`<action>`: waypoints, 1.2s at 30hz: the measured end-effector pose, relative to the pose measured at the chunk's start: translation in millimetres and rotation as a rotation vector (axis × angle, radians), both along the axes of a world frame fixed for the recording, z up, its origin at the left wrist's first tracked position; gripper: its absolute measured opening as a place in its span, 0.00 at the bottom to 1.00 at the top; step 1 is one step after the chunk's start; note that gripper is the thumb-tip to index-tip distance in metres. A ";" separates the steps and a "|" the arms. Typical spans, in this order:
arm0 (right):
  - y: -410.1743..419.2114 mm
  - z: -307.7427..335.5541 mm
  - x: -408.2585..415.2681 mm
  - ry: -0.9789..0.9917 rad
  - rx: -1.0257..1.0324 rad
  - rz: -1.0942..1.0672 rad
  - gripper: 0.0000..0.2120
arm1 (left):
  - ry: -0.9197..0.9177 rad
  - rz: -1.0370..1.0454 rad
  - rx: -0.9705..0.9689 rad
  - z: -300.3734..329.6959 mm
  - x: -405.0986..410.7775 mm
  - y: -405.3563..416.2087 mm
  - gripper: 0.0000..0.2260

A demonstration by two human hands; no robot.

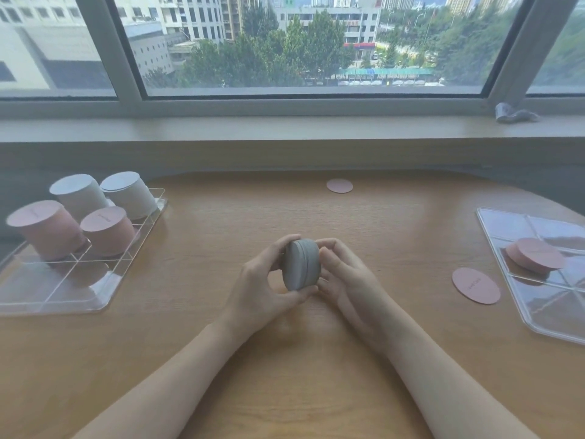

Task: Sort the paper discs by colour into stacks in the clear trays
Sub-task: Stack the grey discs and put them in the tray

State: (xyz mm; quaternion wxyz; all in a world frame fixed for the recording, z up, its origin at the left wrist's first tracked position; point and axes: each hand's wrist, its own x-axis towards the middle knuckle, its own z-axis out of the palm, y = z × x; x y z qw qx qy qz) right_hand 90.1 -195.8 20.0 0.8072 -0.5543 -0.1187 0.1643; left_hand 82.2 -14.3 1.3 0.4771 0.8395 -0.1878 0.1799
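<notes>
Your two forearms come into the picture from the bottom edge, and both are bare all the way down: no sleeve, cuff or glove shows on either. Your left hand (pixel 269 280) wears no ring, and the wrist behind it carries no watch, strap or bracelet. Your right hand (pixel 345 277) is the same, with plain fingers and an uncovered wrist. Your fingernails look short and unpainted where they can be seen, though the picture is soft there. Nothing else of your body or clothing shows.
</notes>
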 end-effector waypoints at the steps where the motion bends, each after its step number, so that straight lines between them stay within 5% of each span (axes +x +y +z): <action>1: -1.5 -0.1 -0.2 0.013 0.011 0.032 0.19 | 0.004 -0.006 0.007 0.3 0.1 0.5 0.35; 10: -6.4 4.9 0.5 0.061 -0.041 0.093 0.18 | -0.012 -0.062 0.114 3.1 1.0 3.6 0.39; 15: -5.2 4.6 0.8 0.078 -0.125 0.069 0.27 | 0.001 -0.160 0.177 -1.2 3.7 5.9 0.48; 24: 5.0 6.0 -6.1 0.017 -0.164 0.123 0.20 | -0.035 -0.108 0.552 -8.7 3.8 -0.9 0.52; 36: -0.2 12.4 -6.5 -0.047 -0.257 0.052 0.14 | -0.038 -0.124 0.538 0.2 -1.1 1.4 0.51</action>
